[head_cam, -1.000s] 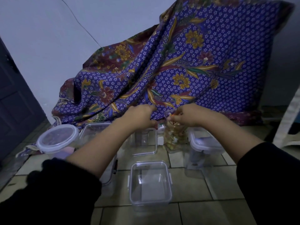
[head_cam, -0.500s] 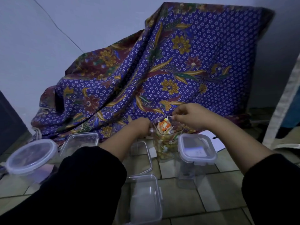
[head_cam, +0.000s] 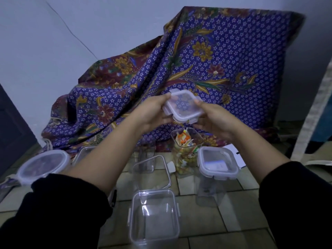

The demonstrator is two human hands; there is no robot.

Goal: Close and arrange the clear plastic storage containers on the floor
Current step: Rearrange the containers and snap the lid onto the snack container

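Observation:
Both hands hold a small square clear lid (head_cam: 182,105) up in the air, tilted, above an open tall jar (head_cam: 186,150) filled with colourful wrapped sweets. My left hand (head_cam: 152,114) grips the lid's left edge and my right hand (head_cam: 212,119) its right edge. To the jar's right stands a tall clear container with its lid on (head_cam: 216,164). In front lie an open square container (head_cam: 154,218) and, behind it, another open clear container (head_cam: 152,171). A round lidded container (head_cam: 43,164) sits at the left.
A purple floral cloth (head_cam: 215,56) drapes over something against the white wall behind the containers. A dark door (head_cam: 10,130) is at the far left. White paper (head_cam: 233,151) lies on the tiled floor by the lidded container, and a white plastic frame (head_cam: 316,112) stands at right.
My hands rose from the sweets jar's rim and now hold a square lid in the air above it. The view shifted slightly right and upward.

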